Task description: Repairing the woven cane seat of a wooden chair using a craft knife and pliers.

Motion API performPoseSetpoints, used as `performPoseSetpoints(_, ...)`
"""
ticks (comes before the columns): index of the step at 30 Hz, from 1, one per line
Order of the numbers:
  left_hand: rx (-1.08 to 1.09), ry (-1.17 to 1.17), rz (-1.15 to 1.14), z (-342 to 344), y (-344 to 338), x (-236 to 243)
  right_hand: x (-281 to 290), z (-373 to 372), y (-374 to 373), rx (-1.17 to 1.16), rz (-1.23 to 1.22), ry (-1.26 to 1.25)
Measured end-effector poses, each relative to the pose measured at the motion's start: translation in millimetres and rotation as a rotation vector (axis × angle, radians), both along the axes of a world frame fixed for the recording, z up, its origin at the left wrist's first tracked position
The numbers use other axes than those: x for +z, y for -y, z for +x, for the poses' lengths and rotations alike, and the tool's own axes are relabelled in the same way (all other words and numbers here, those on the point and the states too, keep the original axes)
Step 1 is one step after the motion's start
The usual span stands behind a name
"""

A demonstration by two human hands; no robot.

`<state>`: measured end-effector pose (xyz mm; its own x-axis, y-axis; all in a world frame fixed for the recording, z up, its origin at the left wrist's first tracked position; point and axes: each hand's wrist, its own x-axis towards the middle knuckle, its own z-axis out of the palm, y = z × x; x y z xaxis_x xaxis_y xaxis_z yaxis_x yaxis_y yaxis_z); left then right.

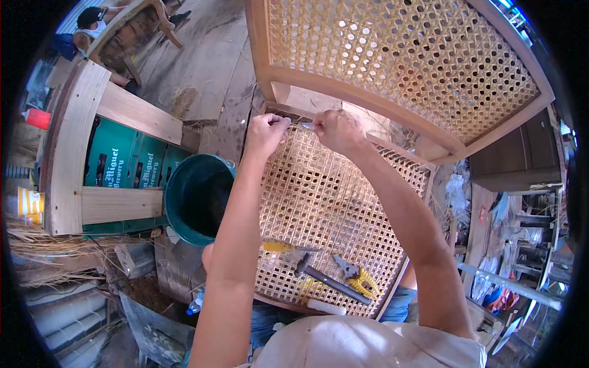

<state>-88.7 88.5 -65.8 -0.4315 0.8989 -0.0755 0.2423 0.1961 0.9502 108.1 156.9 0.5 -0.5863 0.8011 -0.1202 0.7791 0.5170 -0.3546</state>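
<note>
My left hand (267, 135) is closed in a pinch at the back left edge of the woven cane seat (331, 190); what its fingertips hold is too small to make out. Beside it, my right hand (338, 132) grips a thin pointed metal tool (307, 125), its tip near the left fingers over the seat's edge. On the seat near my body lie a yellow-handled tool (279, 246), a hammer (331, 285), yellow-handled pliers (362, 282) and a pale short stick (325, 306).
The chair's cane backrest (399, 49) rises behind the seat. At left stand a green bucket (184, 190) and green crates (113, 153) within a wooden frame (64, 147). Another person (91, 30) is near a chair (135, 37) upper left. A dark cabinet (515, 153) stands at right.
</note>
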Motion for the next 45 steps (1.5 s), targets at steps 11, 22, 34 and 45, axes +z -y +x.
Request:
performPoseSetpoints(11,-0.075,0.004,-0.057,-4.3,-4.1,2.4,13.2,-1.1,3.7,0.025,0.054,0.084)
performPoseSetpoints(22,0.071,-0.402,-0.055,12.0,-6.6,-6.2,47.0,-23.1,12.1,0.218,0.258,0.419)
performPoseSetpoints(34,0.225,-0.449,-0.096,36.7,-0.7,4.7,42.8,-23.9,13.0,0.171,0.285,0.337)
performPoseSetpoints(45,0.191,-0.385,-0.074,40.4,-0.7,7.2,32.7,-18.9,9.7,0.081,0.277,0.337)
